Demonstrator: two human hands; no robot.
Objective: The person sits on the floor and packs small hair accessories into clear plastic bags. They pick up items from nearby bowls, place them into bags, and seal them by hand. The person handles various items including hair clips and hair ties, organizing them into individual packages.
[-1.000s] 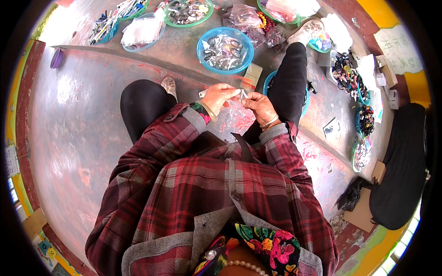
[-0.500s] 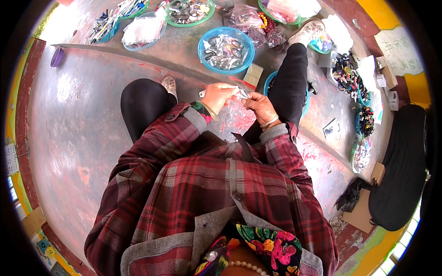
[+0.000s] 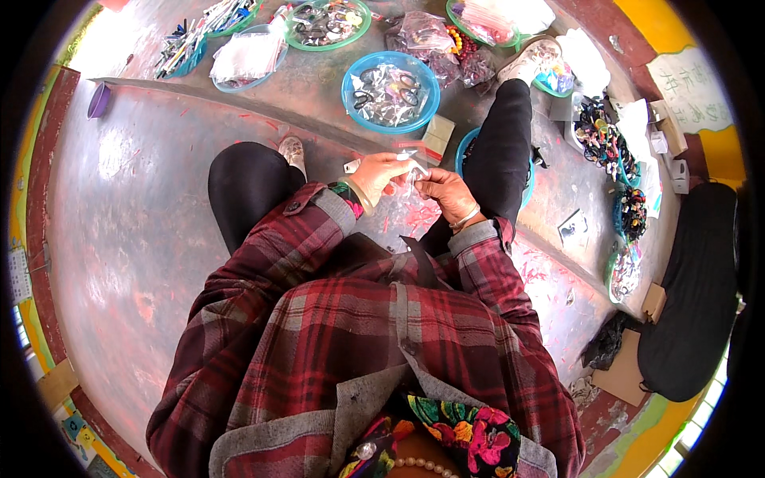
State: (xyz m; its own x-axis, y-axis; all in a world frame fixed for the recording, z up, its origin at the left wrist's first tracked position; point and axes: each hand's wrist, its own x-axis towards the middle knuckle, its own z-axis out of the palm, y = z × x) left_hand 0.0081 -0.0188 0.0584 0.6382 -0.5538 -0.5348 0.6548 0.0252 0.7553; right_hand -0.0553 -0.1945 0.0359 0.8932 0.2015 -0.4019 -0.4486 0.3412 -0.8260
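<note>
Between my hands, above the floor in front of me, is a small clear plastic bag (image 3: 413, 180) with a whitish edge. My left hand (image 3: 373, 177) is closed on its left side, with the fingers pressed together. My right hand (image 3: 450, 196) pinches the bag's right side between thumb and fingers. What lies inside the bag, if anything, is too small to make out. Just beyond my hands, a blue basket (image 3: 435, 94) holds several small scissors in clear wrappers. A pale flat packet (image 3: 438, 132) lies beside that basket.
A green basket (image 3: 369, 29) of scissors and a pale blue basket (image 3: 284, 54) of clear sleeves stand farther off. Another blue basket (image 3: 529, 185) sits partly behind my right leg. To the right are dark small goods (image 3: 598, 131) and a long black case (image 3: 689, 295). A purple bowl (image 3: 99, 100) stands far left.
My hands have drawn slightly toward me and moved a little apart. More of the clear bag now shows hanging between them.
</note>
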